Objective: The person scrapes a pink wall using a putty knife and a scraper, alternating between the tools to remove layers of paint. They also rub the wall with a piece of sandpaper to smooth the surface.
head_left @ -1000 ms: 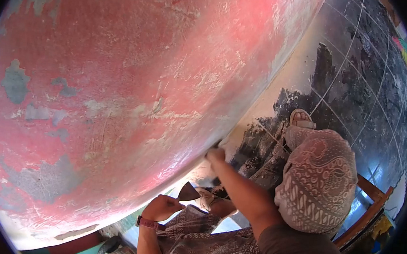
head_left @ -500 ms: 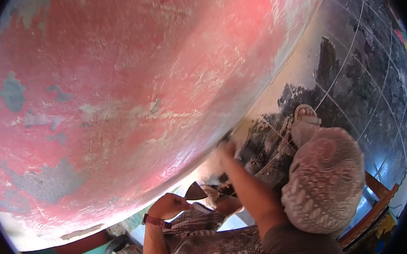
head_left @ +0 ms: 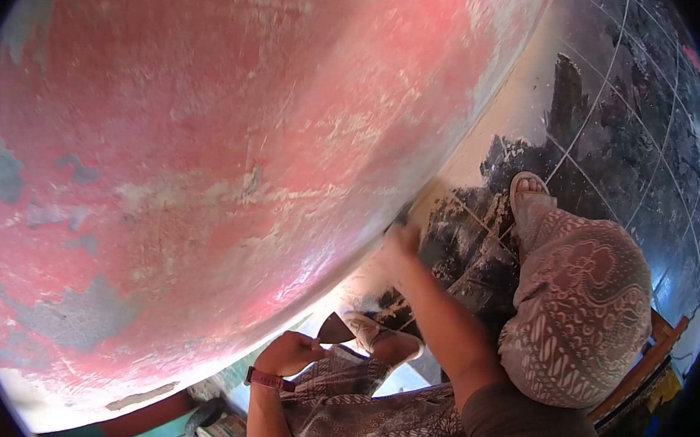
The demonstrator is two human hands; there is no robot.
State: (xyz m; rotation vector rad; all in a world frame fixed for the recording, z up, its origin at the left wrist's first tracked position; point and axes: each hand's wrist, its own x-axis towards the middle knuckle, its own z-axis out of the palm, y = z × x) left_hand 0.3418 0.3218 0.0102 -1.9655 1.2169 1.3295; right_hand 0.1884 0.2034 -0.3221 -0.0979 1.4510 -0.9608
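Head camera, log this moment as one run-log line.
left hand: grips scraper, off the surface | right hand: pressed to red hull lower edge, contents unclear | tiled floor below

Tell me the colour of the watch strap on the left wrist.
The watch strap is pink, shown best in the head view.

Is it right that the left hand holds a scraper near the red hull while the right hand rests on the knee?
Not quite. The head view shows the right hand pressed against the red hull, not the knee. The left hand does hold the scraper.
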